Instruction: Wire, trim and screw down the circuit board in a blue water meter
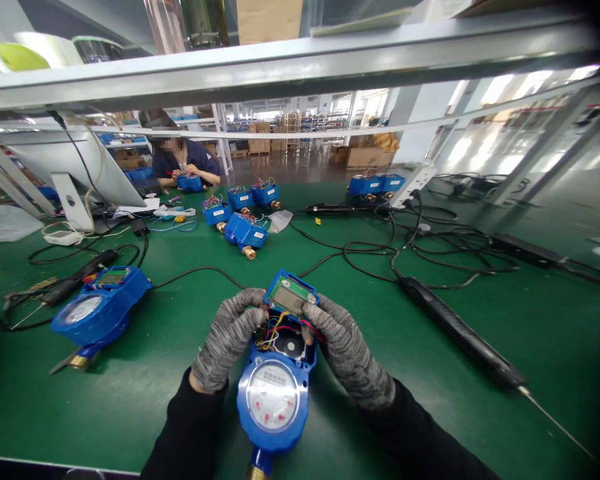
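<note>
A blue water meter (273,402) lies on the green table with its round dial facing up. Its far housing is uncovered, showing coloured wires and a dark round part. Above that housing, a blue-framed display board (291,295) is tilted up, with wires running from it into the meter. My left hand (231,338), in a grey fingertip-free glove, grips the board's left edge. The board's right side is pinched by my right hand (347,347), gloved alike, its thumb on the front near the display. Some fingertips are hidden behind the board.
Another blue meter (105,307) rests at left beside a black electric screwdriver (75,277). A second black screwdriver (460,333) lies at right among cables. Several blue meters (245,230) stand farther back. A shelf beam (300,63) crosses overhead. Opposite, a person (185,160) handles a blue meter.
</note>
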{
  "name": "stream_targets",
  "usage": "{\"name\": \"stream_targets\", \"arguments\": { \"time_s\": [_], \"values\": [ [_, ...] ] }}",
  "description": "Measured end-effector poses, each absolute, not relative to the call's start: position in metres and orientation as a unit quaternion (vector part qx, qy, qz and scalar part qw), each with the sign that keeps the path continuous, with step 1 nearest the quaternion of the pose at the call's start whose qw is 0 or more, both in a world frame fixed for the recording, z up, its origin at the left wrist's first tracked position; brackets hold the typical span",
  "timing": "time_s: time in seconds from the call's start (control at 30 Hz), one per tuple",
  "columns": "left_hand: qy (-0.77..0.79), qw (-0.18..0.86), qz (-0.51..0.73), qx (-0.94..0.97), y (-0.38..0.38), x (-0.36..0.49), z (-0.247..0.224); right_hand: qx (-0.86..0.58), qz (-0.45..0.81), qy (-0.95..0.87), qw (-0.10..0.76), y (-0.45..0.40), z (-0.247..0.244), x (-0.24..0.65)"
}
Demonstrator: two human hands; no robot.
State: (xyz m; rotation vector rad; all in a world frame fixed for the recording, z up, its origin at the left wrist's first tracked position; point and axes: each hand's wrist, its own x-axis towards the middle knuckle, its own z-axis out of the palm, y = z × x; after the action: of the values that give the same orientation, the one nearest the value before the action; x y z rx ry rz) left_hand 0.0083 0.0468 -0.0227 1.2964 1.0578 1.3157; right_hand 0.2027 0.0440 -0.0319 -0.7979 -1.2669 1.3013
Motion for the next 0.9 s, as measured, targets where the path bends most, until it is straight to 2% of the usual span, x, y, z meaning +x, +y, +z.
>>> {"name": "stream_targets", "arguments": {
  "time_s": [0.07,0.17,0.33,0.47,0.63,0.83,0.9],
  "values": [
    [0.384,0.576,0.514,0.507,0.052,0.006,-0.024,-0.354,0.552,-0.538,0.529,0.045,-0.035,0.205],
    [0.346,0.607,0.481,0.53,0.058,0.004,-0.024,-0.351,0.547,-0.551,0.523,0.046,-0.036,0.206],
    [0.395,0.551,0.478,0.559,0.048,-0.006,-0.014,-0.326,0.528,-0.57,0.539,0.042,-0.026,0.204],
    [0.431,0.464,0.446,0.633,0.04,-0.018,-0.007,-0.357,0.433,-0.62,0.549,0.038,-0.024,0.21],
    [0.381,0.474,0.448,0.655,0.047,-0.022,-0.013,-0.41,0.331,-0.621,0.581,0.042,-0.047,0.233],
    [0.348,0.53,0.494,0.595,0.05,-0.018,-0.031,-0.421,0.399,-0.575,0.577,0.035,-0.033,0.222],
    [0.378,0.528,0.504,0.57,0.052,-0.02,-0.036,-0.379,0.502,-0.553,0.547,0.038,-0.028,0.213]
  ]
}}
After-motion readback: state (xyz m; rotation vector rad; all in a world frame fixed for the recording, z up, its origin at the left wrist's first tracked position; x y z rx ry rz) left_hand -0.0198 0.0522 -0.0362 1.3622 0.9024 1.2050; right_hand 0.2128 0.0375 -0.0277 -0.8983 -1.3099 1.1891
